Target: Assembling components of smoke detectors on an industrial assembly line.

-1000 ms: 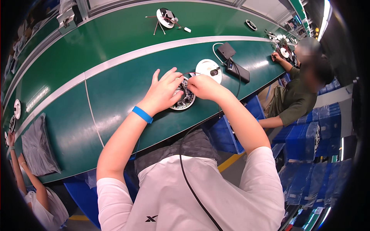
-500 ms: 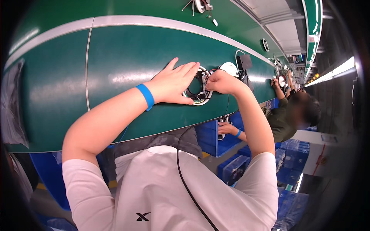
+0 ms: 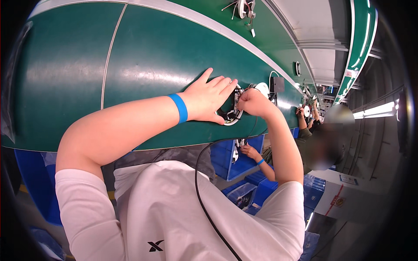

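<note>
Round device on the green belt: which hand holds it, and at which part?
The left hand lies flat on the round device, pressing its left side. The right hand, closed, works at its right edge.

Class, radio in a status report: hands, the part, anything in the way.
Left hand flat on round part. Right hand fisted at its edge. Belt open around it.

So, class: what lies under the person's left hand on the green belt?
A round black-and-white part shows past the left hand, with the right hand at its edge. The palm covers the rest of it.
</note>
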Demonstrator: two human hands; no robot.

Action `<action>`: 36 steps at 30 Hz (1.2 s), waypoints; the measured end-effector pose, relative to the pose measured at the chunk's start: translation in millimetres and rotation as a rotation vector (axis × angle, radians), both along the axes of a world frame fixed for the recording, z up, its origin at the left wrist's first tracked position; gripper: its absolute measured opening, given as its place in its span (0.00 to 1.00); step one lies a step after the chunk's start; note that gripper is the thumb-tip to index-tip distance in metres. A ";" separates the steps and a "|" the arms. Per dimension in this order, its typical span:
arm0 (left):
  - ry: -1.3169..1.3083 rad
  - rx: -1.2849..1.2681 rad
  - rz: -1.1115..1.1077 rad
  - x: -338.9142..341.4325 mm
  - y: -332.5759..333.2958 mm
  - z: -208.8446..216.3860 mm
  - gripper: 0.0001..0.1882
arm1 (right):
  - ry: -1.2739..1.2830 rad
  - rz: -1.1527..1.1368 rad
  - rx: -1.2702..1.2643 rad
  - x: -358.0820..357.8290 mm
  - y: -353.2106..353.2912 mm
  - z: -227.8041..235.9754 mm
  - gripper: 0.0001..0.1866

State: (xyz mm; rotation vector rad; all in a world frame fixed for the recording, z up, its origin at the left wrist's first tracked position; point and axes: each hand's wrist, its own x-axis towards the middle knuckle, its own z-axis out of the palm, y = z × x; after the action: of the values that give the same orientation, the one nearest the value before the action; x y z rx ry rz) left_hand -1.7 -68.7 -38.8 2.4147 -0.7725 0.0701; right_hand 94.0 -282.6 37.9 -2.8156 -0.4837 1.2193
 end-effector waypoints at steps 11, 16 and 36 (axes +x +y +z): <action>-0.019 -0.003 0.015 0.2 -2.5 -2.7 0.60 | -0.057 -0.055 0.071 -8.9 0.9 -1.9 0.07; -0.022 0.007 0.011 2.1 -2.2 -4.0 0.60 | -0.162 0.008 -0.043 -14.4 6.9 1.0 0.08; -0.027 0.038 0.013 -0.5 2.4 -8.8 0.59 | 0.030 -0.321 0.174 -15.4 -0.3 15.0 0.11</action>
State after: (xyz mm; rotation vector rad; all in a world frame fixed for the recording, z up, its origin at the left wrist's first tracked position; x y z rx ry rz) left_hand -2.2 -66.2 -47.6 2.4599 -0.7771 0.0939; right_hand 78.6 -282.9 52.9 -2.5947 -0.1200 1.0936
